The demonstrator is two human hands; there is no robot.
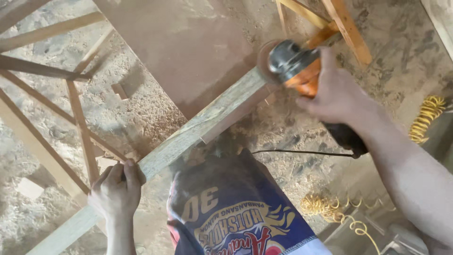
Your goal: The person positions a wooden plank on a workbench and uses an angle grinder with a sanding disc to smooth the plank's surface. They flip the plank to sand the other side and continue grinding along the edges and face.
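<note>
A long pale wooden plank (198,127) runs slantwise from the lower left up toward the middle of the head view. My left hand (117,189) grips its near part from the side. My right hand (337,94) holds an orange and grey angle grinder (295,66), whose disc rests against the plank's far end. The grinder's black rear handle (347,137) and thin black cord (302,152) trail back below my wrist. My blue and white printed shirt (236,212) fills the lower middle.
A brown flat board (188,47) lies under the plank's far end. Wooden frames of thin slats stand at the left (78,118) and top right (347,28). Sawdust covers the ground. A yellow coiled hose (427,115) lies at the right and lower right.
</note>
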